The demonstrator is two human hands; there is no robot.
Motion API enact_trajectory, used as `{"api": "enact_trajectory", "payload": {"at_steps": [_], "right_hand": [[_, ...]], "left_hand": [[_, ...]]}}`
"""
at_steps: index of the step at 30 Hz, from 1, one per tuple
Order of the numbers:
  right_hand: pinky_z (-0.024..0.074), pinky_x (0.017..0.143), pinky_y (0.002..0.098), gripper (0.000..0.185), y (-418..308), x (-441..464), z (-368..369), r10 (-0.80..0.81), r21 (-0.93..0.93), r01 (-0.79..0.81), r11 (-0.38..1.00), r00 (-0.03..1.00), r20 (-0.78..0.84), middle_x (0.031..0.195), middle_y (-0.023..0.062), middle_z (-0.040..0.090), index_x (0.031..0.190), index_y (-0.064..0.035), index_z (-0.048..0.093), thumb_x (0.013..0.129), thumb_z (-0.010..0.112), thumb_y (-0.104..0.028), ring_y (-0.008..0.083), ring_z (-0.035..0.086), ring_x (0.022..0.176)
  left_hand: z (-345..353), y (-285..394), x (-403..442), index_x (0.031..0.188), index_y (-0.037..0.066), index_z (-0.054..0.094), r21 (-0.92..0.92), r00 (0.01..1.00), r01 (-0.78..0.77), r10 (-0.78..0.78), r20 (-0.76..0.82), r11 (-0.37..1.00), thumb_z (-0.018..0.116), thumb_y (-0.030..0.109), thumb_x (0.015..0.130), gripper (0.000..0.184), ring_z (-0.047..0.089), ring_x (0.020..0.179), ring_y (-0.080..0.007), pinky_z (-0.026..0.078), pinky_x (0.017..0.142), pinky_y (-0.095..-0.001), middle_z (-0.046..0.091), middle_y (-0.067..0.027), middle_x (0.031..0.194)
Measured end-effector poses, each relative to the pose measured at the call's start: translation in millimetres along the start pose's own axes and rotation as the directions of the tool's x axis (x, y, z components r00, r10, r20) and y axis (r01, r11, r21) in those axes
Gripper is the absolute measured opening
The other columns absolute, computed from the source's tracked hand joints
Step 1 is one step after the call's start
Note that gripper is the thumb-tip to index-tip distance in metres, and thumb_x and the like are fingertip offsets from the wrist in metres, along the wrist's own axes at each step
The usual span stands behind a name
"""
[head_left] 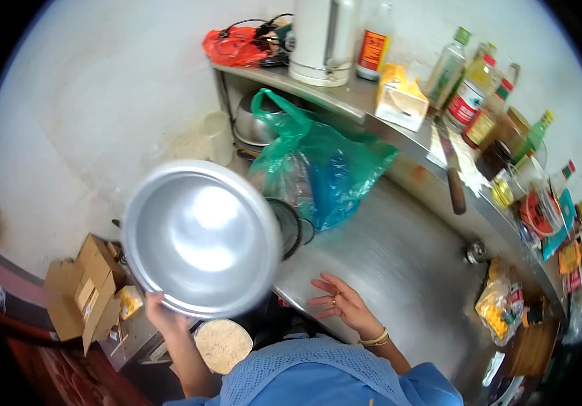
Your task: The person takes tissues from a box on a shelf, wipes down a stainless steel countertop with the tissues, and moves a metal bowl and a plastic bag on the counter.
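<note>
A large shiny metal basin (199,237) is held up at the left, its hollow side toward the camera and its outline slightly blurred. My left hand (162,312) grips its lower rim. Over the front edge of the steel counter (399,271), my right hand (342,302) has its fingers spread and nothing in them; a bracelet circles that wrist. Behind the basin, a dark round pot (289,229) is partly hidden. A green plastic bag (324,162) stands on the counter just beyond it.
Below the basin is a round container of pale grainy stuff (224,345). An open cardboard box (84,291) is at the left. The shelf (345,101) holds several bottles and a knife (452,169). A bag with yellow contents (499,311) lies at the right.
</note>
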State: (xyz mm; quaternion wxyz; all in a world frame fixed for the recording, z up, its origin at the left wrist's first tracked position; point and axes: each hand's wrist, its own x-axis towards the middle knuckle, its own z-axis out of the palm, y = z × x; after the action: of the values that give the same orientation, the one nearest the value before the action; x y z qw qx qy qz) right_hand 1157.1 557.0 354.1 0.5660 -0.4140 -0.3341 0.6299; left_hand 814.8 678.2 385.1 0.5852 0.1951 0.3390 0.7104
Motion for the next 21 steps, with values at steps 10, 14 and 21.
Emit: {"api": "enact_trajectory", "payload": {"at_steps": [10, 14, 21], "right_hand": [[0.0570, 0.044, 0.0249, 0.029, 26, -94, -106, 0.120, 0.194, 0.002, 0.981, 0.779, -0.616, 0.084, 0.0126, 0.061, 0.109, 0.0018, 0.047, 0.085, 0.054, -0.012, 0.0185, 0.063, 0.056], [0.0556, 0.040, 0.0249, 0.015, 24, -116, -158, 0.196, 0.311, 0.131, 0.941, 0.539, -0.819, 0.076, 0.0086, 0.059, 0.096, 0.0000, 0.051, 0.084, 0.051, -0.008, 0.0146, 0.058, 0.046], [0.0554, 0.044, 0.0220, 0.010, 27, -95, -243, 0.052, 0.166, 0.309, 0.936, 0.347, -0.936, 0.076, 0.0030, 0.057, 0.090, -0.0062, 0.055, 0.084, 0.058, -0.013, 0.0110, 0.059, 0.057]], "left_hand": [[96, -186, -61, 0.117, 0.002, 0.052, 0.688, 0.479, 0.444, -0.801, 0.360, 0.575, 0.059, 0.011, 0.082, 0.037, 0.058, 0.095, -0.0136, 0.048, 0.075, -0.0295, 0.060, -0.0069, 0.106], [133, -199, -48, 0.119, 0.005, 0.052, 0.676, 0.557, -0.244, -0.470, 0.685, 0.696, 0.063, 0.016, 0.081, 0.041, 0.055, 0.108, -0.0194, 0.043, 0.088, -0.0370, 0.059, -0.0076, 0.110], [115, -221, -12, 0.119, 0.011, 0.054, 0.427, 0.434, -0.901, -0.147, 0.889, -0.075, 0.067, 0.020, 0.073, 0.048, 0.035, 0.129, -0.0318, 0.019, 0.102, -0.0632, 0.049, -0.0113, 0.126]]}}
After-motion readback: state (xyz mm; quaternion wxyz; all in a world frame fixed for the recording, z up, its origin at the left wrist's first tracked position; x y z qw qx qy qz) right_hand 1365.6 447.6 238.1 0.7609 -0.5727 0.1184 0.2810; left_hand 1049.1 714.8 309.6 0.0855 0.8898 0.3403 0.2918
